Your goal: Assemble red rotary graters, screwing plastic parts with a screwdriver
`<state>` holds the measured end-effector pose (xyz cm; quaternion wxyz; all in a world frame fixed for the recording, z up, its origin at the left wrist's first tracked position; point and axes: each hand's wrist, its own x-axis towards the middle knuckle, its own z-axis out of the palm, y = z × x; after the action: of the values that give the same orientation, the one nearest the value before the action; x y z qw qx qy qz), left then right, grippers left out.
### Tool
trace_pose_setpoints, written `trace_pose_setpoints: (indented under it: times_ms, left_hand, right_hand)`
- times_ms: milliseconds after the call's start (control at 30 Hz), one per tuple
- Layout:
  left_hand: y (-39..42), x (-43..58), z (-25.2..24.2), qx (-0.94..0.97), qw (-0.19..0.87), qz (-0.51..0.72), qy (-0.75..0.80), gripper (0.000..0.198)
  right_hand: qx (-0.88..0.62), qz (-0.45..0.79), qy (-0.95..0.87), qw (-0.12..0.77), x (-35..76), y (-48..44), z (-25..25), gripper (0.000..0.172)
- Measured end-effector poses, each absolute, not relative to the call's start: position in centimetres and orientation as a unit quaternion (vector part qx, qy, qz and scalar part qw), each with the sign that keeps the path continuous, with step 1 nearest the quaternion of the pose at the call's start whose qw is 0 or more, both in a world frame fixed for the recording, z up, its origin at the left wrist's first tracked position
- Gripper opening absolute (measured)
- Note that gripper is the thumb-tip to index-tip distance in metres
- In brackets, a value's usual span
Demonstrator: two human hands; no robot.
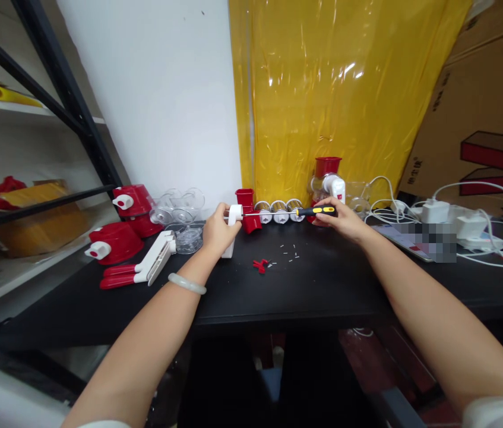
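My left hand (218, 230) is closed around a white plastic part (235, 213), held upright over the table. In my right hand (340, 219) is a screwdriver (318, 211) with a black and yellow handle. Its long shaft runs level to the left, and the tip meets the upper end of the white part; whether it sits in a screw is too small to tell. Several small pale pins or screws (294, 255) lie scattered on the black tabletop. Beside them rest small red pieces (260, 266). Behind the shaft stand a red hopper-shaped part (247, 209) and several metal drums (280, 211).
Red bases (115, 242), white handles with red grips (155, 260) and clear plastic parts (184, 208) stand at the left. A red and white grater-like device (329, 178) is at the back right. White cables and chargers (436, 211) and a tablet-like device (402, 238) lie at the right.
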<state>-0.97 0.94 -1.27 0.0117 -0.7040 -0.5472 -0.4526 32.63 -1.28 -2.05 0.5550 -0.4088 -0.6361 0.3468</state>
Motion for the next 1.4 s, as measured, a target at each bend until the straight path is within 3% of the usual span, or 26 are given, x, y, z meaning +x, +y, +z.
trace_pose_setpoints:
  times_ms: [433, 567, 667, 867, 1400]
  left_hand:
    - [1.09, -1.05, -1.38, -0.712, 0.003, -0.434, -0.552, 0.027]
    - [0.95, -0.96, -1.19, -0.704, 0.012, -0.442, -0.556, 0.026]
    - [0.96, -0.97, -1.13, -0.700, 0.018, -0.454, -0.551, 0.025]
    - [1.07, -1.04, -1.23, -0.703, 0.019, -0.453, -0.549, 0.025]
    - [1.11, -1.13, -1.31, -0.712, -0.006, -0.436, -0.551, 0.028]
  right_hand:
    - [-0.473, 0.323, -0.678, 0.461, 32.37, -1.68, -1.60, 0.052]
    - [-0.456, 0.353, -0.638, 0.510, 32.03, -1.50, -1.97, 0.050]
    - [-0.433, 0.359, -0.624, 0.543, 31.99, -1.51, -2.18, 0.060]
    - [-0.428, 0.330, -0.645, 0.540, 32.53, -1.33, -2.10, 0.051]
    - [-0.475, 0.316, -0.662, 0.486, 32.47, -1.45, -1.65, 0.052]
